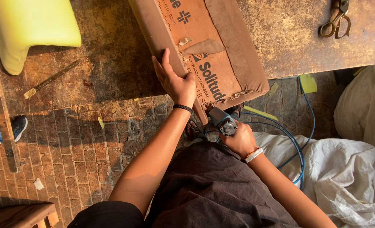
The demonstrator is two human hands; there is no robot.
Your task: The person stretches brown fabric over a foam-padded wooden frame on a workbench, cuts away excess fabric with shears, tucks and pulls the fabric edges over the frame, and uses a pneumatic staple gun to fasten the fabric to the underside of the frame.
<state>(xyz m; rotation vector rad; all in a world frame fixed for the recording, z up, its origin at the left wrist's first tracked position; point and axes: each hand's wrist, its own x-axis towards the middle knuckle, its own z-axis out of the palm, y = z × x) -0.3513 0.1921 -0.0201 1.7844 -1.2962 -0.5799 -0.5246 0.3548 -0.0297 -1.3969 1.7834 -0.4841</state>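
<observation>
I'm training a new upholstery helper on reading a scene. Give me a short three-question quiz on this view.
1. True or false: the left hand presses flat on the fabric-wrapped board.
2. What does the right hand grip? A) scissors B) a hose-fed staple gun C) a foam block
3. Where do the scissors lie?

Key: 1 true. 2 B, the staple gun with the blue hose. 3 On the workbench, at its far right, away from both hands.

Warm, low sunlight from the right, long dark shadows on the left, sharp focus, slight wide-angle edge bending.
</observation>
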